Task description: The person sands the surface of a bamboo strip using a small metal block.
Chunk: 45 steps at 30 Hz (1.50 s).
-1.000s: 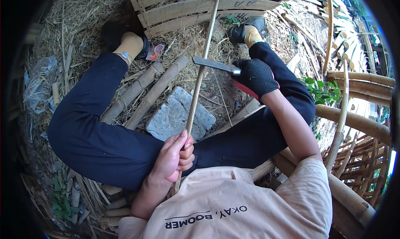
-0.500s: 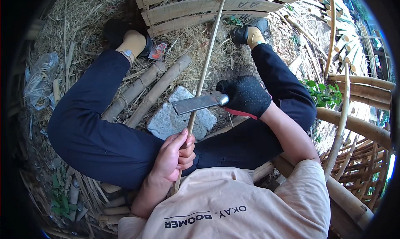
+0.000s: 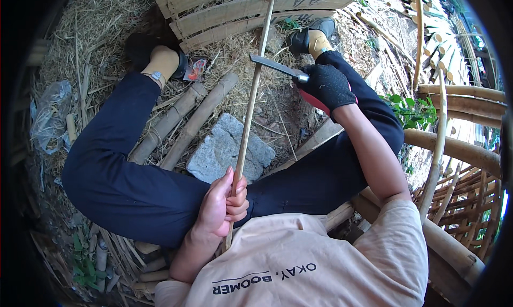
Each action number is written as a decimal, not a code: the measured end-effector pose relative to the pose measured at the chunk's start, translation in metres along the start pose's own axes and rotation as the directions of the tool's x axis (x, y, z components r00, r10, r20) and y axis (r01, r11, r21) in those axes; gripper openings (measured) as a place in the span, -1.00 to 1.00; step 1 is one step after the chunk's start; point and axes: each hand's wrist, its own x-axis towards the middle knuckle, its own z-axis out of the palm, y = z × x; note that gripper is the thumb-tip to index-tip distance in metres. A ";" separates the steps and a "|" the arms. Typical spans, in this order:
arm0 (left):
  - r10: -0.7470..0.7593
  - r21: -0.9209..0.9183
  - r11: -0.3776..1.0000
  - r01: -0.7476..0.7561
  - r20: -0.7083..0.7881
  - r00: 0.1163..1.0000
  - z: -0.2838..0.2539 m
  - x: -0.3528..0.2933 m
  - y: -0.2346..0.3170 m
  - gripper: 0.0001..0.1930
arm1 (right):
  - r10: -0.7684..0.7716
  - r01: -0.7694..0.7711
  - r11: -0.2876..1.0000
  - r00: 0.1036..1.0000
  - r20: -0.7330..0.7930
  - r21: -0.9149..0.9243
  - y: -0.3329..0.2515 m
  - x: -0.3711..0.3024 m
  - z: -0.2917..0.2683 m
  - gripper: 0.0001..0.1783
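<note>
A long, thin bamboo strip (image 3: pixel 248 117) runs from my lap away toward the slatted wood at the far side. My bare left hand (image 3: pixel 220 204) is wrapped round its near part, thumb up. My right hand (image 3: pixel 327 89), in a black glove with a red edge, is closed round the handle of a knife (image 3: pixel 278 66) with a flat, broad metal blade. The blade lies across the strip at its far part, with its tip reaching just left of it. Whether the edge bites into the strip, I cannot tell.
Between my legs lies a pale stone block (image 3: pixel 227 146), under the strip. Two bamboo poles (image 3: pixel 200 117) rest beside it on the straw. Curved wooden slats (image 3: pixel 230 23) stand beyond my feet. Bamboo rails (image 3: pixel 451 152) and a woven basket-like frame (image 3: pixel 467 208) are on the right.
My right hand has moved the knife away from me along the strip, and the blade is turned more edge-on. My left hand keeps its hold in nearly the same place.
</note>
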 end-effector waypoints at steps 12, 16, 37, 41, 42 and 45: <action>0.019 -0.048 0.999 -0.016 0.048 0.999 -0.003 0.000 0.004 -0.51 | -0.301 0.286 0.939 0.952 0.059 0.189 -0.044 -0.034 -0.007 -0.75; 0.013 -0.002 1.000 -0.013 -0.004 1.000 -0.003 0.000 0.001 -0.55 | -0.310 0.284 0.940 0.942 0.131 0.188 -0.048 -0.036 -0.004 -0.75; -0.044 -0.009 0.999 0.044 0.028 0.999 -0.001 -0.003 0.003 -0.60 | 0.066 -0.063 0.992 0.998 -0.024 0.105 0.002 0.004 0.000 -0.65; -0.007 -0.054 0.999 0.009 0.027 1.000 -0.001 -0.001 0.004 -0.59 | -0.031 0.013 0.981 0.995 0.090 0.194 -0.021 -0.014 -0.007 -0.58; 0.006 -0.067 0.998 -0.004 0.029 1.000 -0.001 -0.001 0.005 -0.58 | -0.071 0.045 0.977 0.990 0.120 0.209 -0.031 -0.022 -0.011 -0.58; 0.036 -0.056 0.998 -0.035 0.024 0.999 -0.001 -0.001 0.005 -0.56 | -0.296 0.255 0.940 0.940 0.168 0.228 -0.047 -0.036 -0.016 -0.66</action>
